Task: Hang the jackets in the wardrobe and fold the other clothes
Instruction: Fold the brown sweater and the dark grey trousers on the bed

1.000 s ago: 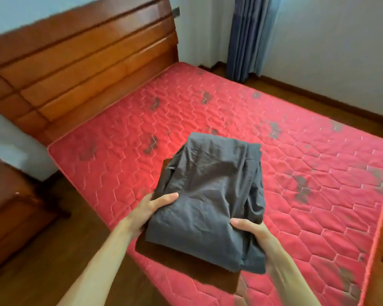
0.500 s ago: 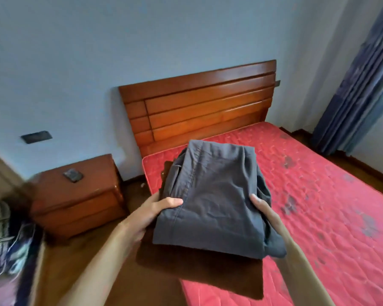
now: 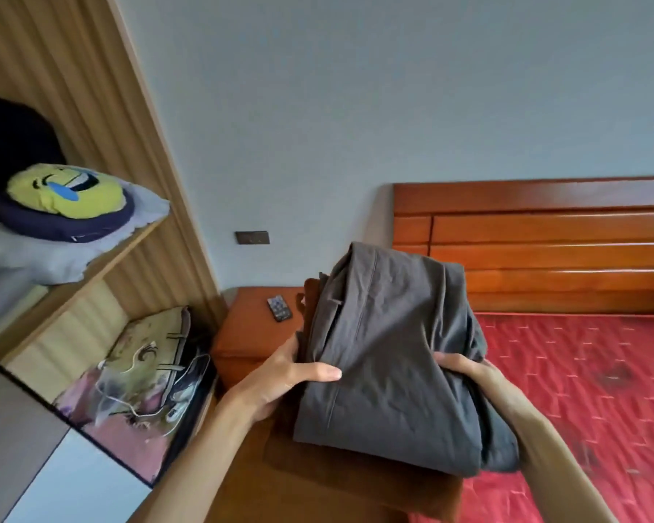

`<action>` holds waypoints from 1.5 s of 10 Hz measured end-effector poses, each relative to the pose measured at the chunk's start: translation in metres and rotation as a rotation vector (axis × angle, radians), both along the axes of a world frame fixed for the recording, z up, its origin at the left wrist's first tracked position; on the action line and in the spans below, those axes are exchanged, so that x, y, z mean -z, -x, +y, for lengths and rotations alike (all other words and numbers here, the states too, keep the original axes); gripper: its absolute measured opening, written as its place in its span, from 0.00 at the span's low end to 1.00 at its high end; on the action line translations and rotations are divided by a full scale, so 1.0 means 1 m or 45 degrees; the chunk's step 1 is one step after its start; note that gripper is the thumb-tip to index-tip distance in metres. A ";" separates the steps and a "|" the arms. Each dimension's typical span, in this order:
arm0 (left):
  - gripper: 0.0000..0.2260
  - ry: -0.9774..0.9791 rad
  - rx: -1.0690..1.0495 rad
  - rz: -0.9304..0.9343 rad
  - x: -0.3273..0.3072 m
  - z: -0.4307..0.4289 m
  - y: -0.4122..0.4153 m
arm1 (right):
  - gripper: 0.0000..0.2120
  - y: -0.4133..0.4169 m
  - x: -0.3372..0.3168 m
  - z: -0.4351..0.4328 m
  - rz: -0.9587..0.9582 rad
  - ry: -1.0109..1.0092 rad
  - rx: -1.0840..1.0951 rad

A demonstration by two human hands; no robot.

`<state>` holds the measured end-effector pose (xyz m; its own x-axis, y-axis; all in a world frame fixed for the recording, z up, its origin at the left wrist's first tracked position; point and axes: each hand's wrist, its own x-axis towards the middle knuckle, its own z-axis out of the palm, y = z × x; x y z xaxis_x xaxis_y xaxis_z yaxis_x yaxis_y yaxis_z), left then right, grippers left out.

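Observation:
I hold a folded dark grey garment (image 3: pixel 389 352) in front of me, with a brown folded piece (image 3: pixel 310 311) showing beneath it on the left. My left hand (image 3: pixel 284 375) grips the left edge, thumb on top. My right hand (image 3: pixel 465 368) clasps the right side, fingers curled over the fabric. The open wardrobe (image 3: pixel 102 258) stands at the left, its wooden shelf edge slanting down toward me.
On the upper shelf lie a yellow emoji pillow (image 3: pixel 68 190) and pale grey cloth (image 3: pixel 46 254). The lower compartment holds a zipped bedding bag (image 3: pixel 140 379). A nightstand (image 3: pixel 250 330) with a remote (image 3: pixel 279 308) stands beside the bed's red mattress (image 3: pixel 589 386) and wooden headboard (image 3: pixel 544 243).
My view has swung left from the bed toward the wardrobe, which now fills the left side. Both hands keep the same grip on the folded grey garment.

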<state>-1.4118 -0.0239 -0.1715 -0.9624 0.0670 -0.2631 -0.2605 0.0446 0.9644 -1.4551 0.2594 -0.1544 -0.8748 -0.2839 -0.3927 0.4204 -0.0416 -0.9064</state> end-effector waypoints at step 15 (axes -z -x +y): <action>0.30 0.528 -2.536 0.226 -0.047 -0.612 0.050 | 0.09 0.232 -0.059 -0.960 -0.078 0.323 -1.748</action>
<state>-1.4614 -0.6361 -0.1246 0.3747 -0.9213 0.1034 -0.1403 0.0539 0.9886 -1.6871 -0.7002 -0.0957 0.1728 -0.9580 -0.2290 0.2972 0.2723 -0.9151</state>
